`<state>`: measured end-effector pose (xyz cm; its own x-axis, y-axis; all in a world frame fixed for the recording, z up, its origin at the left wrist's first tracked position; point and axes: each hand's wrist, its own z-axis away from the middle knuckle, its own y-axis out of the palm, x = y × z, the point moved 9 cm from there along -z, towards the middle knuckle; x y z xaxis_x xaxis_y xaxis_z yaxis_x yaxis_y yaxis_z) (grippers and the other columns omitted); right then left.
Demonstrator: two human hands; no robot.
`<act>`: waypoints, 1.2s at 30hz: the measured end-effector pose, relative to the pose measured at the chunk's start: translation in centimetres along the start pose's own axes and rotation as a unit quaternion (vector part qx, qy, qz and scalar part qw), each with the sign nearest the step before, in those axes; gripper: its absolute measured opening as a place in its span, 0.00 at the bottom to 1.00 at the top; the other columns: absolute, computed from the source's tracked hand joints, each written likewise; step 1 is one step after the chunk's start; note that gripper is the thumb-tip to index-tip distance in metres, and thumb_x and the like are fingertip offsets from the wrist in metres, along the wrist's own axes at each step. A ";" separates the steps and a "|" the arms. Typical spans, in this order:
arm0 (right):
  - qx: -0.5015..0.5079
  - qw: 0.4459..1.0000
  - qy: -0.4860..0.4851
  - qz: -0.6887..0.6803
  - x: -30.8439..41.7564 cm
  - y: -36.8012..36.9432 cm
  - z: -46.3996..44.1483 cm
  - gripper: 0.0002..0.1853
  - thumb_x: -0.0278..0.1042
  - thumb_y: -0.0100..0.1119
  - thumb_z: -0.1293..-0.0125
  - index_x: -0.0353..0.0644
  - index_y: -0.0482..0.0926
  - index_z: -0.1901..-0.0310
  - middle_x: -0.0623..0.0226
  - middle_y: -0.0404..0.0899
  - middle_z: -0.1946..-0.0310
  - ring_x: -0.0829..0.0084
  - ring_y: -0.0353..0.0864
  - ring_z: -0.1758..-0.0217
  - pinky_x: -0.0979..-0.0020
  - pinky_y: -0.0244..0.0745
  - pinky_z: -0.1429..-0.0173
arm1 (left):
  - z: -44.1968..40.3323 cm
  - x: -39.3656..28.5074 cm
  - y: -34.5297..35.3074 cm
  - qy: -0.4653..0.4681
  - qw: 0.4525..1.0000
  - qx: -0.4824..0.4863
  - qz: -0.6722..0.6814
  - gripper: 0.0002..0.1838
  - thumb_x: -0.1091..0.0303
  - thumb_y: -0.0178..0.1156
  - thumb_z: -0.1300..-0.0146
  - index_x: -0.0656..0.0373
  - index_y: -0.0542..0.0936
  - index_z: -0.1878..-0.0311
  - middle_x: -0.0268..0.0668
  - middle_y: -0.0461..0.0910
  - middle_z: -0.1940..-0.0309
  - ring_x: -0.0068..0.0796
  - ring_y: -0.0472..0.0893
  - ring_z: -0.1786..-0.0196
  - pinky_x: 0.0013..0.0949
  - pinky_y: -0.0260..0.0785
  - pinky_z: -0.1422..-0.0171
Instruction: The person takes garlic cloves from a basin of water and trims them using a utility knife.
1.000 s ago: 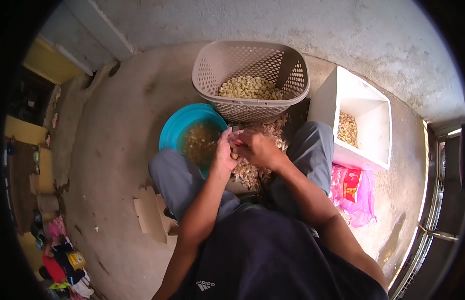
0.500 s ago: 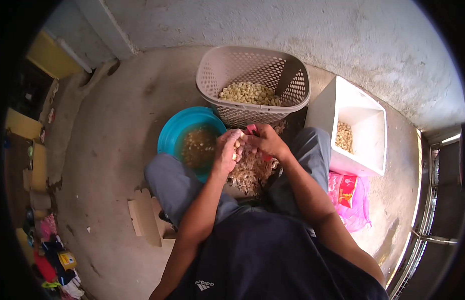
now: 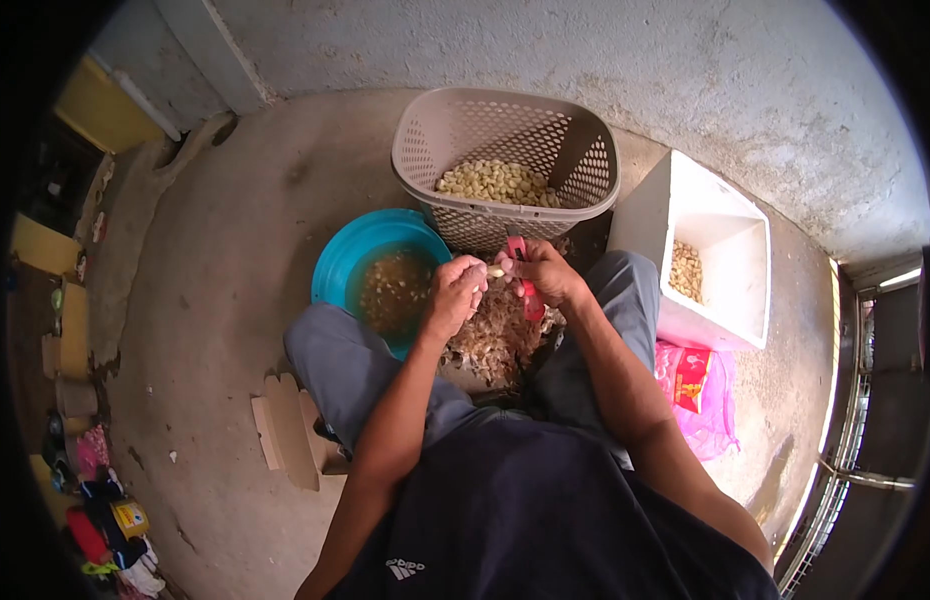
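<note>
My left hand (image 3: 456, 296) is closed, its fingertips pinching a pale garlic clove (image 3: 496, 271). Facing it, my right hand (image 3: 545, 274) grips a red utility knife (image 3: 532, 303), whose handle sticks out above and below the fingers. Right thumb and fingertips are close to the clove; the blade is too small to make out. Under both hands lies a heap of brown papery skins (image 3: 500, 345). To the left, a blue basin (image 3: 330, 262) holds cloudy water with cloves in it. Behind the hands stands a grey-brown plastic basket (image 3: 485, 228) with many peeled cloves (image 3: 497, 183).
A white foam box (image 3: 720, 320) with more cloves (image 3: 685, 272) stands at the right, near the wall. Beside it lies a pink plastic bag (image 3: 713, 420). Torn cardboard (image 3: 290, 430) sits by my left knee. Assorted clutter (image 3: 110, 530) lines the far left.
My hands have drawn apart slightly. The right hand has turned, so the red knife stands more upright and shows more, and the clove is now visible between the fingertips.
</note>
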<state>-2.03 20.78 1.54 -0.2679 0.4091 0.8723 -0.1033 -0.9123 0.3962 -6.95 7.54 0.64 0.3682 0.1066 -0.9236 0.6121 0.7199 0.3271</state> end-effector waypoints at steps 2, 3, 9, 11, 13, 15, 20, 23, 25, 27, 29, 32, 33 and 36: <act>0.052 0.998 -0.005 -0.028 -0.2 0.7 -0.3 0.11 0.34 0.70 0.32 0.37 0.80 0.56 0.70 0.79 0.72 0.82 0.74 0.79 0.79 0.69 0.77 | 0.5 0.6 0.4 -0.041 0.997 -0.009 0.067 0.09 0.63 0.60 0.26 0.58 0.77 0.61 0.28 0.74 0.75 0.14 0.69 0.82 0.22 0.57 0.84; 0.078 0.996 -0.007 -0.040 -0.1 1.1 -0.4 0.12 0.35 0.70 0.32 0.37 0.80 0.56 0.70 0.80 0.71 0.82 0.75 0.78 0.79 0.69 0.77 | 0.6 1.1 0.6 -0.061 0.993 -0.013 0.100 0.09 0.63 0.60 0.27 0.57 0.77 0.62 0.28 0.74 0.75 0.14 0.69 0.82 0.21 0.57 0.84; -0.052 0.995 -0.054 0.065 0.2 1.2 -0.5 0.09 0.30 0.65 0.28 0.37 0.78 0.53 0.71 0.79 0.75 0.82 0.75 0.79 0.79 0.69 0.78 | 0.3 2.6 -1.0 -0.044 0.989 -0.110 0.091 0.06 0.65 0.58 0.26 0.56 0.75 0.59 0.28 0.73 0.74 0.14 0.68 0.82 0.22 0.57 0.85; -0.077 0.986 -0.058 0.138 0.3 1.2 -0.6 0.08 0.31 0.62 0.27 0.37 0.79 0.53 0.72 0.78 0.78 0.81 0.75 0.80 0.78 0.69 0.79 | -0.2 2.4 -1.5 0.022 0.991 -0.130 -0.012 0.06 0.65 0.57 0.25 0.56 0.75 0.58 0.27 0.73 0.73 0.14 0.68 0.82 0.22 0.56 0.85; -0.064 0.981 -0.057 0.177 0.8 2.0 -0.4 0.07 0.32 0.62 0.27 0.37 0.79 0.54 0.71 0.77 0.79 0.81 0.75 0.80 0.78 0.69 0.79 | -1.2 3.3 -2.3 0.099 0.981 -0.130 -0.104 0.07 0.65 0.56 0.25 0.57 0.75 0.58 0.27 0.72 0.73 0.14 0.67 0.82 0.23 0.57 0.85; -0.050 0.985 -0.045 0.160 0.5 1.9 -0.4 0.08 0.32 0.63 0.27 0.36 0.80 0.55 0.69 0.78 0.78 0.81 0.75 0.80 0.77 0.70 0.79 | -1.6 3.6 -2.3 0.148 0.970 -0.128 -0.148 0.07 0.65 0.56 0.25 0.57 0.75 0.58 0.26 0.72 0.73 0.14 0.67 0.82 0.23 0.57 0.85; -0.052 0.999 0.001 0.003 -0.6 1.2 -0.7 0.09 0.31 0.63 0.27 0.33 0.80 0.54 0.63 0.84 0.72 0.78 0.79 0.80 0.77 0.72 0.78 | 0.0 2.8 -0.9 -0.029 0.986 -0.137 0.093 0.06 0.65 0.58 0.27 0.57 0.78 0.57 0.27 0.73 0.73 0.16 0.70 0.80 0.25 0.59 0.84; -0.043 0.998 0.007 -0.052 -1.0 0.5 -1.0 0.10 0.29 0.62 0.28 0.31 0.78 0.51 0.59 0.85 0.69 0.76 0.82 0.78 0.75 0.76 0.78 | -0.2 3.2 -1.7 -0.047 0.966 -0.151 0.203 0.06 0.65 0.59 0.28 0.56 0.78 0.59 0.28 0.74 0.73 0.18 0.71 0.81 0.25 0.59 0.85; -0.050 0.998 -0.003 -0.045 -0.4 0.2 -0.9 0.10 0.27 0.62 0.28 0.31 0.78 0.50 0.58 0.85 0.68 0.75 0.83 0.77 0.74 0.79 0.77 | -0.1 2.4 -2.8 -0.025 0.963 -0.172 0.207 0.06 0.65 0.59 0.28 0.56 0.78 0.60 0.28 0.74 0.73 0.17 0.71 0.82 0.24 0.59 0.85; -0.053 0.997 -0.012 -0.047 0.3 0.1 -0.8 0.10 0.25 0.63 0.29 0.30 0.77 0.50 0.58 0.85 0.68 0.73 0.85 0.76 0.72 0.81 0.76 | 0.0 1.7 -3.7 -0.007 0.961 -0.196 0.193 0.05 0.67 0.61 0.30 0.57 0.80 0.61 0.28 0.74 0.74 0.16 0.71 0.81 0.24 0.59 0.85; -0.051 0.997 -0.020 -0.061 0.7 0.2 -0.7 0.11 0.22 0.64 0.31 0.30 0.77 0.50 0.57 0.85 0.68 0.71 0.86 0.75 0.71 0.83 0.75 | -0.3 1.3 -3.6 -0.013 0.987 -0.154 0.049 0.06 0.67 0.62 0.31 0.59 0.81 0.62 0.28 0.74 0.75 0.15 0.71 0.80 0.24 0.59 0.84; -0.010 1.000 -0.009 0.017 1.5 0.6 0.1 0.12 0.20 0.64 0.32 0.30 0.77 0.49 0.58 0.85 0.68 0.70 0.87 0.74 0.71 0.84 0.75 | -1.5 1.8 -2.9 0.141 0.975 -0.121 -0.119 0.05 0.71 0.64 0.35 0.63 0.82 0.63 0.27 0.76 0.78 0.13 0.68 0.82 0.24 0.57 0.85; -0.005 1.000 -0.012 0.024 1.7 0.7 0.3 0.12 0.20 0.65 0.33 0.31 0.77 0.50 0.58 0.84 0.68 0.70 0.87 0.73 0.71 0.84 0.74 | -1.5 1.8 -2.0 0.161 0.972 -0.113 -0.125 0.05 0.71 0.64 0.34 0.63 0.82 0.62 0.26 0.75 0.78 0.13 0.67 0.83 0.24 0.57 0.85; -0.028 0.992 -0.059 0.111 2.7 0.7 1.0 0.12 0.21 0.66 0.33 0.31 0.78 0.50 0.61 0.84 0.69 0.73 0.86 0.74 0.74 0.81 0.74 | -0.7 1.9 -0.6 0.061 0.993 -0.074 -0.075 0.06 0.69 0.65 0.33 0.63 0.82 0.59 0.26 0.75 0.77 0.12 0.67 0.83 0.23 0.56 0.85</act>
<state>-1.87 21.30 4.48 -0.1772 0.1935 0.9650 -0.1088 -0.9783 0.1762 -7.11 7.76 -1.47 0.1883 0.0661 -0.9799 0.5404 0.8261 0.1596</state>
